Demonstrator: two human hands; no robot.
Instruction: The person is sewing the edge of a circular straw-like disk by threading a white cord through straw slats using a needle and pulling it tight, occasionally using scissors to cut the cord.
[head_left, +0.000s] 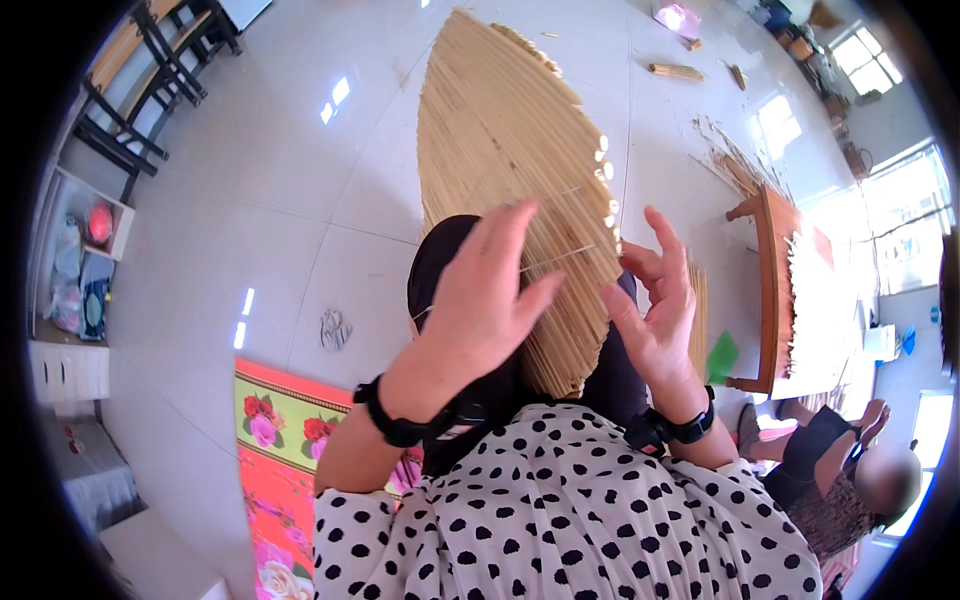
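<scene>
Both forearms rise, left hand (pixel 487 290) and right hand (pixel 655 310) raised with fingers spread open.

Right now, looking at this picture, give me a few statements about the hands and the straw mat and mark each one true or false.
1. The left hand lies against the straw mat. True.
2. The right hand grips a pair of scissors. False: its fingers are spread and hold no tool; it is beside the mat's edge.
3. Both wrists wear black bands. True: one on the left wrist, one on the right wrist.
4. The mat lies rolled up in a tight tube. False: it is spread out, a long leaf shape on the tiled floor.
5. A flowered cloth lies at the lower left. True.
</scene>
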